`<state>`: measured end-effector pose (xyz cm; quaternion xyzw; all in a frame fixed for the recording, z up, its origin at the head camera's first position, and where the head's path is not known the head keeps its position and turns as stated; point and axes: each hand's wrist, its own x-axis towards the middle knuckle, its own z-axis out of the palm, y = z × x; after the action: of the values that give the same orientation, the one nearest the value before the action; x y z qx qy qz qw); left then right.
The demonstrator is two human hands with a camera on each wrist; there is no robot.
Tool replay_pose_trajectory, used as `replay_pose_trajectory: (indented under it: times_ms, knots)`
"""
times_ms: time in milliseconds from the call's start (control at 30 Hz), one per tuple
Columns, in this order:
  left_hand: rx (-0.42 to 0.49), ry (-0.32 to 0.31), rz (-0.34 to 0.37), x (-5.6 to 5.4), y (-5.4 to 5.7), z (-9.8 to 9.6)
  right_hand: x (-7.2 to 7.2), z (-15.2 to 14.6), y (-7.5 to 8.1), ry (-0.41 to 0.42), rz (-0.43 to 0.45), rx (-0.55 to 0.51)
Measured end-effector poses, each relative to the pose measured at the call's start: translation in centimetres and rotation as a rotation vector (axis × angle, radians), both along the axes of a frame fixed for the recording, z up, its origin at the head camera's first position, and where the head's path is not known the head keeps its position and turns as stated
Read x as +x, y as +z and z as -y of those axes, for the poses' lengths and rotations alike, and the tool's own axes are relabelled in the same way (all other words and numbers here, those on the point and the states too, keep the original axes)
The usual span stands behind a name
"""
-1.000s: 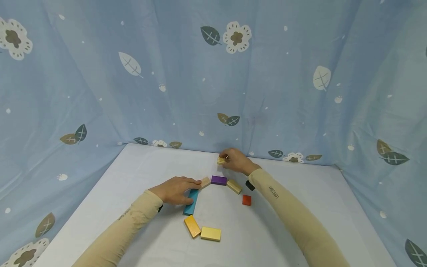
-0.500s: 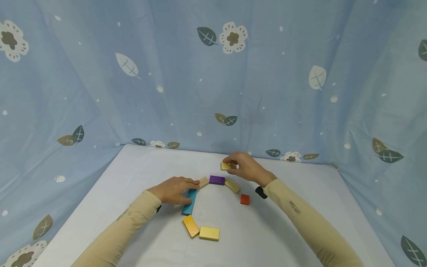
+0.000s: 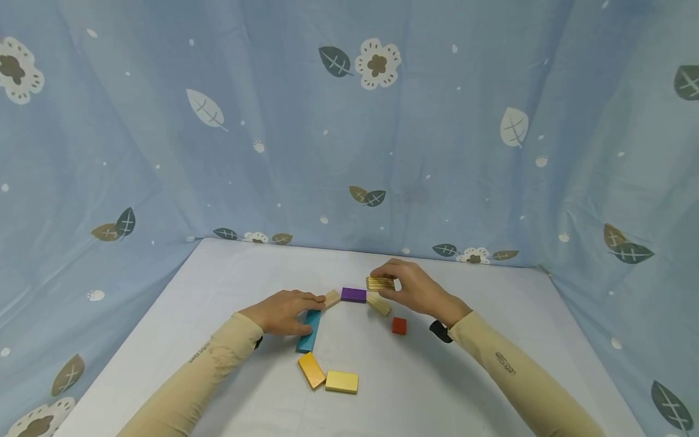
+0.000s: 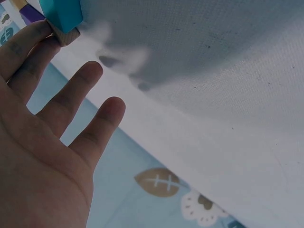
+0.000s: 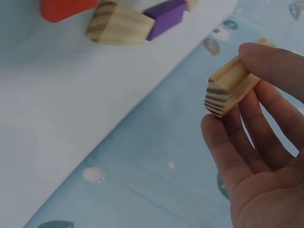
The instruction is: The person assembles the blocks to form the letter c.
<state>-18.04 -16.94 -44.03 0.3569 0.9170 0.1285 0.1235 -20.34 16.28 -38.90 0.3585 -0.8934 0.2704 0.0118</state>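
My right hand pinches a plain wooden block above the table, behind a row of blocks. In the right wrist view the held wooden block shows dark striped grain on its end, with the thumb on one side and fingers on the other. My left hand rests on the left part of the row, fingers stretched out. Its thumb lies on a teal block and its fingertips touch a pale wooden block. In the left wrist view two fingertips meet the pale block beside the teal block.
The curve of blocks continues with a purple block, another wooden block and a red block. Nearer stand an orange block and a yellow block. A blue patterned curtain borders the white table.
My right hand has carried the wooden block from the table's back edge rightward and closer to the row, turning its long side toward the head view. The left hand stays on its blocks.
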Motion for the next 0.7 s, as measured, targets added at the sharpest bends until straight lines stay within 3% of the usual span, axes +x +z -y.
replay_pose_trajectory:
  times_ms: [167,533,700]
  knots:
    - [-0.008,0.006,0.008,0.1,0.1,0.0,1.3,-1.0,0.7,-0.005,-0.055,-0.05]
    - [-0.014,0.002,0.01,0.1,0.3,0.0,4.6,-1.6,1.5,0.063,-0.057,-0.037]
    - [-0.009,0.005,0.014,0.1,0.4,0.0,5.9,-1.7,1.5,0.045,-0.075,-0.053]
